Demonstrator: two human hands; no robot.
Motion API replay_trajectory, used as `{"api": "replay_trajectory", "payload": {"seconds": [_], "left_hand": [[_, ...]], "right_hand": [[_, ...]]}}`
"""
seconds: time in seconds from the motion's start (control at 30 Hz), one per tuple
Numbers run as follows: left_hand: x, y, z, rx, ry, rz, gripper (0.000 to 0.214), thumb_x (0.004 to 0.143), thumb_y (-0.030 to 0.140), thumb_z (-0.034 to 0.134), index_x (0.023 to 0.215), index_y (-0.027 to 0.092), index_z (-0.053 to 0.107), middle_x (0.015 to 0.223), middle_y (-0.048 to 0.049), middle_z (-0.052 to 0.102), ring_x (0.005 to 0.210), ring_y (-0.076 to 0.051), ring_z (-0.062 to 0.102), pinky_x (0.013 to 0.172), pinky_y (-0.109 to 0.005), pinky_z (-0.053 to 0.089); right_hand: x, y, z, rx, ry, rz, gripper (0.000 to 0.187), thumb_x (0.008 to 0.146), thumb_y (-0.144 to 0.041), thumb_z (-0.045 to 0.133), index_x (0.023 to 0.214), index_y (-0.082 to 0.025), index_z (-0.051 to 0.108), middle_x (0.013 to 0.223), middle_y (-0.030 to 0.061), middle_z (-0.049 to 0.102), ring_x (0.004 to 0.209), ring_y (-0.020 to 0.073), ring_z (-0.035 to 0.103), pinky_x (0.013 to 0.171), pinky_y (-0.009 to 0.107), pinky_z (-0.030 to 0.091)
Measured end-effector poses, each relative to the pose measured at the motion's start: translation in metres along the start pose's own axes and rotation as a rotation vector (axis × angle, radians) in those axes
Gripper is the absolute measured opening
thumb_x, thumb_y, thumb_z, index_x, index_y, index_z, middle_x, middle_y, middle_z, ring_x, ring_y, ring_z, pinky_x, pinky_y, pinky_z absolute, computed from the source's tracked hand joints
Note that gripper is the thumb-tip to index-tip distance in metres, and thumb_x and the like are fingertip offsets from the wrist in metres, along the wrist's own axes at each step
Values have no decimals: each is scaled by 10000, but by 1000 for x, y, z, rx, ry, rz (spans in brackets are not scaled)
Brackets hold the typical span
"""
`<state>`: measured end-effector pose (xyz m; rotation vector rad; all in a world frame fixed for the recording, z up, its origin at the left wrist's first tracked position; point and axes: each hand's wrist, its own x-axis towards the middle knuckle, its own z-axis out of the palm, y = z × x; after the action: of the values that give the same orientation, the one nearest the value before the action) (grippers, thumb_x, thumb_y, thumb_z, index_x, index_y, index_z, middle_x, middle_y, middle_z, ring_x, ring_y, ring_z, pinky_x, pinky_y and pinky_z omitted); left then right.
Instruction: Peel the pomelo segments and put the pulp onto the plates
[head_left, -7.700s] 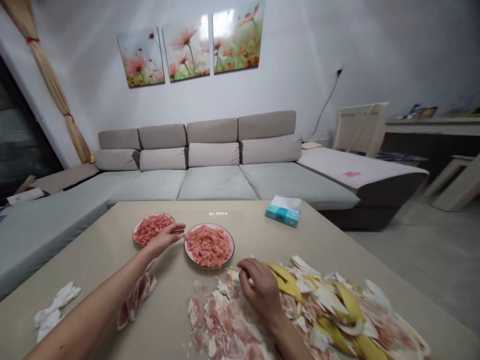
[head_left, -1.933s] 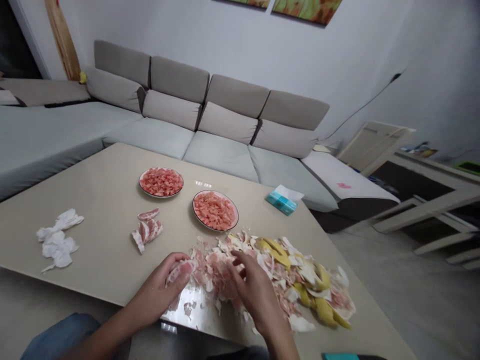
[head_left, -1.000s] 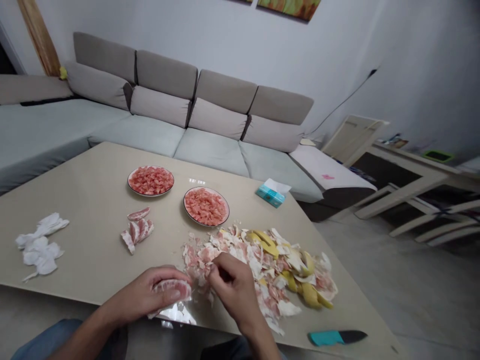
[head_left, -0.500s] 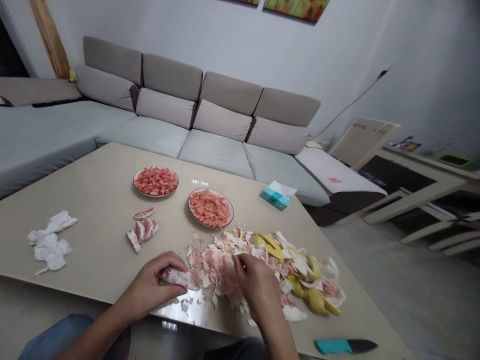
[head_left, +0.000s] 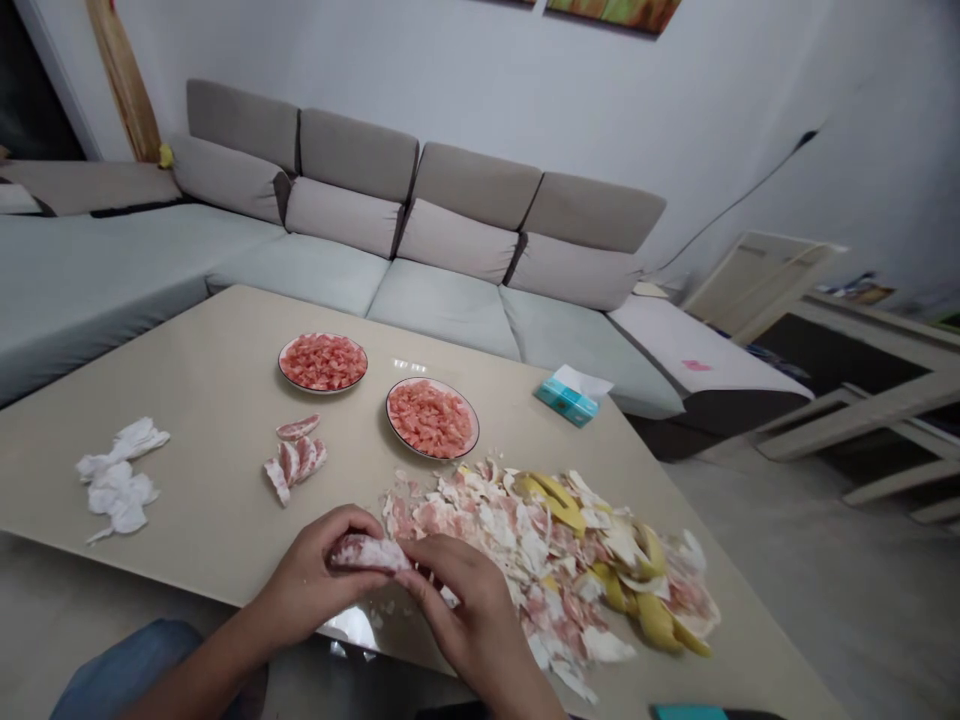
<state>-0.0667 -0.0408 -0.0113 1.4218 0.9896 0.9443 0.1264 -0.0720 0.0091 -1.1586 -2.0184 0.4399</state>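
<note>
My left hand (head_left: pixel 311 570) is wrapped round a pomelo segment (head_left: pixel 367 553) still coated in whitish membrane. With thumb and fingers my right hand (head_left: pixel 469 600) pinches the segment's right end. Just beyond my hands lies a heap of peeled membrane and pith (head_left: pixel 502 530), with yellow-green rind (head_left: pixel 551 500) among it. Several unpeeled pomelo segments (head_left: pixel 296 460) lie to the left of the heap. Pink pomelo pulp fills a plate at the centre (head_left: pixel 390 425) and a second plate farther left (head_left: pixel 282 376).
Crumpled white tissues (head_left: pixel 124 480) rest at the table's left. A blue tissue pack (head_left: pixel 568 398) sits near the far right edge. A turquoise-handled knife (head_left: pixel 688 712) is partly cut off at the bottom. Behind the table (head_left: pixel 202 400) runs a grey sofa (head_left: pixel 435 300).
My right hand has come left from above the peelings to the segment and now pinches its end. My left hand keeps its hold. The view has shifted slightly, cutting off part of the knife.
</note>
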Motion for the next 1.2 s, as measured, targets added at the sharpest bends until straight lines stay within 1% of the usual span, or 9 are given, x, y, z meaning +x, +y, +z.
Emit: {"api": "replay_trajectory", "payload": {"seconds": [0.13,0.27,0.4,0.53,0.63,0.8,0.97,1.07,1.2], "left_hand": [[3,-5,0,-199,64,-55,312,623,149,791,876,202,615,838,5,651,769,-159,624,680,-222,477],[6,-12,0,-313,94,4,276,606,173,816,798,187,618,819,-1,670,749,-147,626,677,-217,481],[5,-14,-1,-313,109,54,265,585,152,828,769,177,640,784,1,665,734,-143,619,669,-215,472],[3,-11,-3,-235,131,96,170,634,149,791,754,163,670,736,-5,648,692,-143,602,633,-218,456],[2,-9,-4,-118,151,159,91,690,130,736,758,163,687,754,-25,659,716,-164,617,655,-243,464],[-1,-15,-7,161,145,368,246,752,35,628,902,218,695,886,-40,684,854,-190,629,767,-279,478],[-5,-20,-7,346,120,585,437,782,-2,508,1132,238,613,1003,-73,654,953,-223,585,840,-335,468],[-7,-19,-7,438,95,654,521,761,-16,465,1206,231,575,1049,-89,638,983,-237,563,874,-359,455],[-8,-20,-5,506,85,706,536,766,0,460,1241,229,560,1077,-99,640,995,-246,555,890,-371,447]], "right_hand": [[0,1,6,-132,150,-154,296,876,-117,594,1160,-188,630,979,103,720,867,202,671,739,301,545],[0,-4,17,-226,318,-268,339,832,-17,591,1121,-188,641,987,117,701,882,214,652,720,322,531],[-2,-12,25,-173,364,-264,294,826,12,548,1031,-175,644,912,101,686,828,200,640,684,302,516],[-1,-17,19,-4,378,-5,149,881,-87,510,824,-198,592,791,51,642,745,183,620,665,293,502],[2,-18,12,73,351,125,145,902,-147,517,787,-209,580,770,36,633,742,185,615,669,296,500],[1,-19,20,28,207,31,128,885,-149,569,938,-226,657,903,70,665,846,206,634,726,317,525],[-2,-18,31,-32,241,61,116,877,-161,593,954,-208,666,893,79,671,785,194,650,679,301,543],[-3,-18,32,-46,242,64,151,882,-125,553,948,-197,668,871,77,678,766,184,653,654,280,537],[-4,-18,34,-124,240,68,163,864,-105,520,895,-180,661,778,67,669,668,164,631,589,254,503]]}}
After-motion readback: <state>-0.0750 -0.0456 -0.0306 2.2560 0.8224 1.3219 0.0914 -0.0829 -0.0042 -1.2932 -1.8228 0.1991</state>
